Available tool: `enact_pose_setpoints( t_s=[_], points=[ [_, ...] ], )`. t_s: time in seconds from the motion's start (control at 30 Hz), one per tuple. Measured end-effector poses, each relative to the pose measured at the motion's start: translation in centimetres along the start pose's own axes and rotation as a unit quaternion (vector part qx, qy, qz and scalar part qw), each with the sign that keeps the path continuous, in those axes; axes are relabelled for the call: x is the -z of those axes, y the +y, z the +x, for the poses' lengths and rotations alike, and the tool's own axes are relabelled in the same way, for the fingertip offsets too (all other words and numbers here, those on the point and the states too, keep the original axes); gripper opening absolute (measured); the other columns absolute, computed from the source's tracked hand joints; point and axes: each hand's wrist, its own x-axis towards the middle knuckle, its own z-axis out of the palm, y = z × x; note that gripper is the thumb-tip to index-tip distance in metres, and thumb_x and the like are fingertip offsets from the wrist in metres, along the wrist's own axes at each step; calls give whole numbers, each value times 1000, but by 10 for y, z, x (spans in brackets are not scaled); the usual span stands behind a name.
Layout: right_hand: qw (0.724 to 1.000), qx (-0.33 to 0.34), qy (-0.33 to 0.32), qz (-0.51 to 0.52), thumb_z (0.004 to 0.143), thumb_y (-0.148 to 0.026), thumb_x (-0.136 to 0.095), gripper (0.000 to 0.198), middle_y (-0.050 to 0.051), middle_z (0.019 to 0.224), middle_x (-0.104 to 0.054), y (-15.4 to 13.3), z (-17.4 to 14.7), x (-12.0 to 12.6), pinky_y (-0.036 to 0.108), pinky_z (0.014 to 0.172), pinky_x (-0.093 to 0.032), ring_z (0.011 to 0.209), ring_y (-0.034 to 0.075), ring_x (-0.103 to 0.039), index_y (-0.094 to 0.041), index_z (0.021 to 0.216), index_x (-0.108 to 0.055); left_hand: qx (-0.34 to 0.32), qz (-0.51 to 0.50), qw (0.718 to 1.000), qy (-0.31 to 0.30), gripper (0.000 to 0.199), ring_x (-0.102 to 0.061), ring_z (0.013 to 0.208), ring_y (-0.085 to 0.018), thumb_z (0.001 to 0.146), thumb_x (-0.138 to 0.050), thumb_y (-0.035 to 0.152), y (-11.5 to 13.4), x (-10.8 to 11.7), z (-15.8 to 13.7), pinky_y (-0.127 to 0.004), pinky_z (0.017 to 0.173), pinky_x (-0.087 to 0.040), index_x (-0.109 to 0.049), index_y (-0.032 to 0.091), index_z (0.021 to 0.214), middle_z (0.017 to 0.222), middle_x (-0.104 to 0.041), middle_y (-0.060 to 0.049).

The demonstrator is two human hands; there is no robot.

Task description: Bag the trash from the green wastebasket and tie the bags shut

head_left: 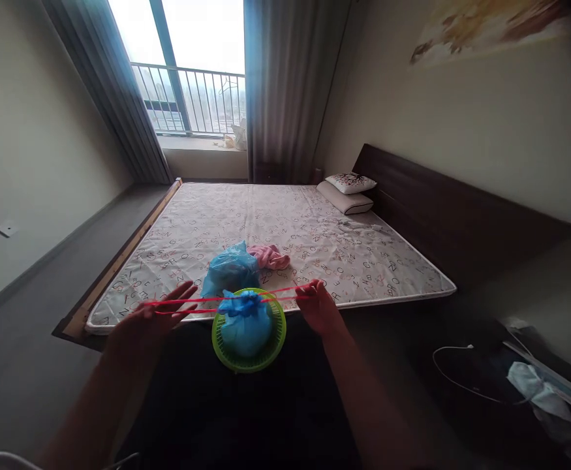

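A blue plastic bag (246,326), its neck gathered tight, sits in a green plastic basket (278,343) in front of me. Red drawstrings (280,291) stretch taut from the bag's neck to both sides. My left hand (160,313) has its fingers extended, with the red string looped round it and pulled leftward. On the other side, the fingers of my right hand (318,307) are curled closed on the string. Just beyond the basket, a second blue plastic bag (231,269) lies on the mattress, beside a crumpled pink cloth (271,257).
The patterned mattress (246,215) rests on a wooden bed frame (128,245), with pillows (346,196) by the dark headboard (442,202). At lower right are a white cable (454,382) and a crumpled white wrapper (540,388). Grey curtains (290,85) flank the window.
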Motion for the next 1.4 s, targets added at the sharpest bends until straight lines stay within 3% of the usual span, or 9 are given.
enact_pose_setpoints(
  t_s=[0.13, 0.27, 0.4, 0.57, 0.67, 0.77, 1.1, 1.27, 1.4],
  points=[
    [1000, -6, -20, 18, 73, -62, -94, 41, -3, 92, -80, 6, -3, -4, 38, 86, -61, 104, 22, -77, -29, 85, -71, -61, -103, 993, 22, 24, -68, 131, -33, 85, -81, 41, -2, -20, 9, -56, 103, -59, -70, 27, 69, 114, -83, -2],
    [999, -26, -40, 20, 72, -70, -91, 50, -1, 102, -79, 8, -7, -18, 43, 92, -60, 105, 24, -76, -26, 74, -66, -92, -184, 978, 15, 23, -76, 91, -21, 82, -85, 32, 2, -43, 11, -48, 103, -62, -81, 33, 104, 78, -75, 5],
    [996, -38, -79, -26, 70, -73, -91, 57, -5, 77, -71, 10, -14, -38, 36, 71, -60, 58, 13, -61, -24, 72, -62, -38, -92, 994, -48, 51, -56, 52, -12, 83, -86, 29, -3, -64, 2, -31, 62, -61, -75, 34, 133, 66, -60, 6],
    [961, -31, -176, -211, 82, -68, -83, 50, -8, 62, -54, 19, -28, -70, 24, 49, -42, 47, 8, -41, -23, 99, -73, 73, 39, 979, -188, 52, -28, 46, -6, 90, -78, 62, -32, -81, -8, -18, 44, -23, -74, 18, 118, 60, -41, 7],
    [904, -37, -249, -346, 83, -55, -85, 47, -5, 76, -63, 29, -33, -84, 22, 52, -41, 55, 8, -50, -24, 118, -76, 96, 107, 955, -258, 63, -26, 50, -7, 87, -71, 79, -48, -87, -11, -20, 46, -17, -66, 18, 100, 61, -41, 6],
    [870, -35, -273, -408, 81, -47, -88, 35, -2, 83, -69, 38, -36, -90, 23, 61, -45, 66, 11, -58, -23, 106, -79, 89, 149, 943, -283, 63, -27, 51, -8, 86, -70, 81, -57, -92, -13, -21, 46, -18, -56, 20, 90, 62, -40, 6],
    [937, -159, -200, -240, 67, -55, -96, 51, -9, 66, -60, 46, -42, -88, 21, 44, -33, 44, 4, -42, -21, 87, -63, 76, 151, 955, -244, 56, -34, 43, -9, 92, -67, 74, -73, -89, -20, -20, 44, -18, -58, 20, 106, 58, -62, 1],
    [983, -123, -88, -104, 59, -46, -100, 60, -14, 61, -51, 53, -34, -85, 18, 42, -29, 44, 3, -33, -24, 89, -53, 116, 110, 967, -197, 48, -43, 42, -10, 88, -81, 60, -75, -87, -19, -20, 45, -31, -57, 23, 108, 58, -59, 5],
    [991, -120, -47, -41, 57, -40, -102, 65, -16, 59, -48, 46, -29, -82, 16, 40, -19, 43, 3, -25, -26, 92, -50, 133, 188, 937, -262, 46, -52, 57, -12, 84, -86, 56, -67, -85, -20, -21, 55, -36, -71, 20, 107, 69, -61, 1]
  ],
)
